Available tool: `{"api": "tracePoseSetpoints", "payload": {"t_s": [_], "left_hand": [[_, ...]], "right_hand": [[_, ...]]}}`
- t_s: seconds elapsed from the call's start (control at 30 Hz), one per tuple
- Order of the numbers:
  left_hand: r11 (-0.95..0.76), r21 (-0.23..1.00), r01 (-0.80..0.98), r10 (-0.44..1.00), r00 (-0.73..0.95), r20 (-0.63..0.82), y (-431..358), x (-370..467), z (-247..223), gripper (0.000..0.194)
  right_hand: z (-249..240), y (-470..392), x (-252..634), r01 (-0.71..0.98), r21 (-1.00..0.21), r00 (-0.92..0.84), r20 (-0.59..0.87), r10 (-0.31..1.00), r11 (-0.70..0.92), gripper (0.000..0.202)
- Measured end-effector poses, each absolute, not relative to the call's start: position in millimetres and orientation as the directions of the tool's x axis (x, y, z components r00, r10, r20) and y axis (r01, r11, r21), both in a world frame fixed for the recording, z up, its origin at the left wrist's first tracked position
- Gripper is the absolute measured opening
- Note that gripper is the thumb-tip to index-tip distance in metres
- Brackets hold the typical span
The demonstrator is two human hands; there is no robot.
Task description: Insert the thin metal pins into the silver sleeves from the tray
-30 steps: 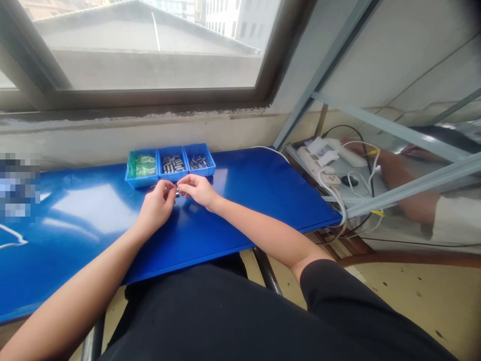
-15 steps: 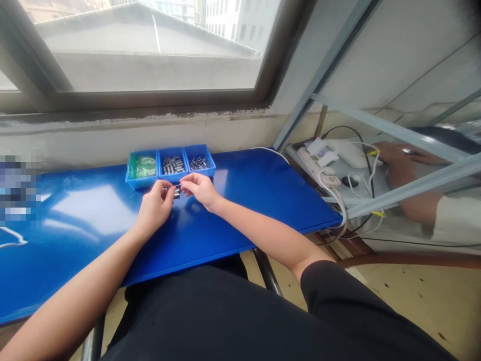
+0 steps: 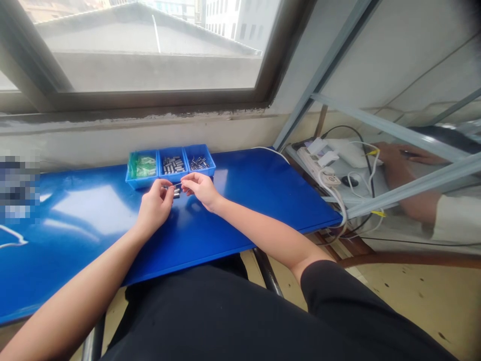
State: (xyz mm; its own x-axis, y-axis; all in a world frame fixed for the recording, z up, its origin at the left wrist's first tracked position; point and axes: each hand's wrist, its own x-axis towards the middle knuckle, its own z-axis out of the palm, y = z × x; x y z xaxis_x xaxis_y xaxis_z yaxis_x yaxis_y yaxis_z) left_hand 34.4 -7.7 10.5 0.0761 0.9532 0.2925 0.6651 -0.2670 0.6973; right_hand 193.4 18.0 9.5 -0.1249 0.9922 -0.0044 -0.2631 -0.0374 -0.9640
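My left hand (image 3: 155, 206) and my right hand (image 3: 202, 191) meet over the table, just in front of the bins. Both have thumb and forefinger pinched together. A thin dark pin-like piece (image 3: 177, 185) spans the small gap between the two sets of fingertips; its exact kind is too small to make out. Below the fingers lie several small metal cylinders (image 3: 177, 193), partly hidden by my left hand. Beyond them, the middle blue bin (image 3: 172, 176) holds grey metal cylinders, and the right bin (image 3: 212, 160) holds thin dark metal pins.
The left bin (image 3: 131, 181) contains a green plastic bag (image 3: 145, 171) with pale pieces. All stand on a blue table (image 3: 233, 215) below a window. To the right, behind a metal frame (image 3: 338, 50), are a power strip (image 3: 319, 165), cables and another person's arm (image 3: 406, 185).
My hands stay almost in place; the fingertips shift only slightly around the thin piece. The shiny object in the other person's hand now looks darker.
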Motion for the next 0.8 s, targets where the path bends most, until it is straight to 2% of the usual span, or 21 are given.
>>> {"api": "tracePoseSetpoints", "payload": {"t_s": [0.2,0.4,0.57,0.8], "left_hand": [[-0.280,0.710,0.646,0.951,0.088,0.295,-6.9,34.5,10.1,0.020],[-0.267,0.686,0.677,0.956,0.095,0.279,-8.0,34.8,12.0,0.026],[-0.253,0.721,0.645,0.960,0.075,0.269,-8.5,35.0,11.4,0.025],[-0.266,0.708,0.655,0.957,0.090,0.277,-6.8,34.1,8.5,0.023]], "right_hand": [[8.3,18.0,192.9,-0.266,-0.963,-0.139,-0.004,0.990,-0.041,0.006],[8.4,17.6,193.5,-0.256,-0.966,-0.152,0.002,0.988,-0.037,0.008],[8.6,17.5,193.2,-0.261,-0.964,-0.152,-0.003,0.988,-0.043,0.008],[9.1,16.8,192.9,-0.263,-0.964,-0.152,-0.008,0.988,-0.048,0.006]]}}
